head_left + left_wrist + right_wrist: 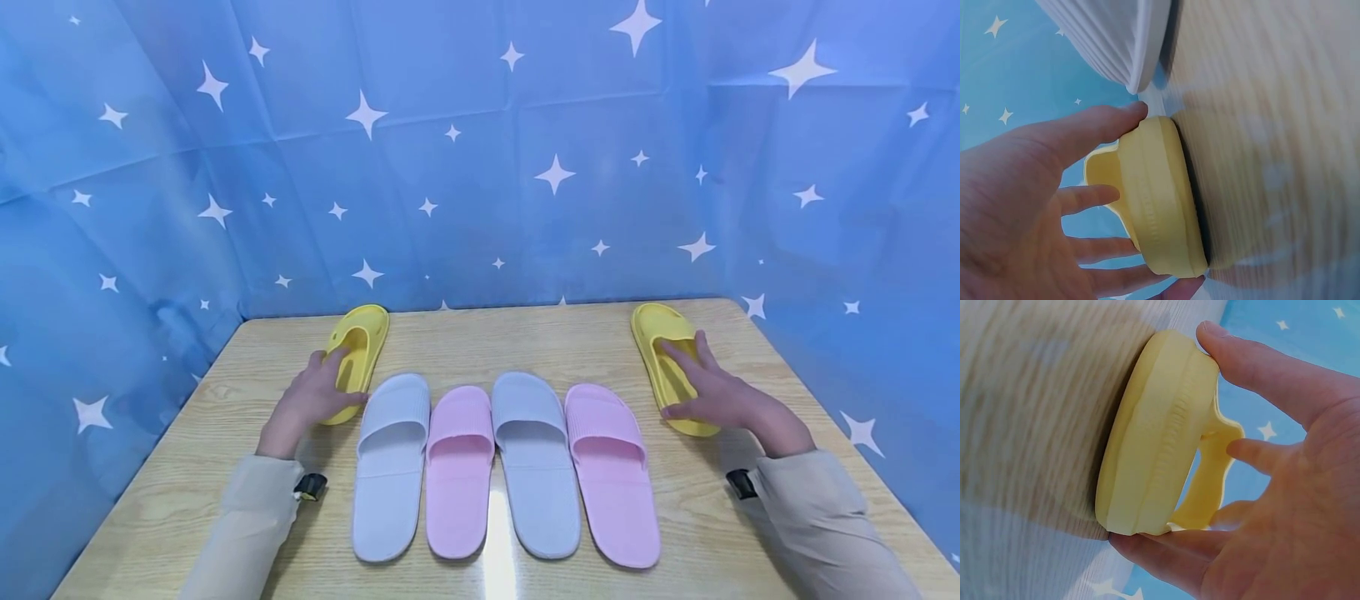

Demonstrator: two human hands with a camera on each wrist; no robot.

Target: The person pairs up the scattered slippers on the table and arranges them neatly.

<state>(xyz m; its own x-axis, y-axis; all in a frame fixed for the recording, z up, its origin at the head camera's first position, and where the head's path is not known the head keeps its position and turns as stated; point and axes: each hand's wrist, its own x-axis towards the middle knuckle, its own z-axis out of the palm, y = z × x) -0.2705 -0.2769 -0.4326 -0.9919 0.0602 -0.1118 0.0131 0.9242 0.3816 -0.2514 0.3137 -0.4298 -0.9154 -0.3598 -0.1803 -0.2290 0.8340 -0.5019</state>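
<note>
The left grip [318, 398] and right grip [720, 400] are both spread, fingers nearly straight, around the left yellow slipper [360, 360] and right yellow slipper [667, 379], two in all, near the far corners of the wood-grained table [517, 343]. Only the wrist views reveal their thick heel walls [1161, 194], each with a notched band. Between them, the head view shows two pale grey slides [538, 483] and two pink slides [456, 492], alternating, straps finely ribbed, before a creased blue cloth [450, 50].
</note>
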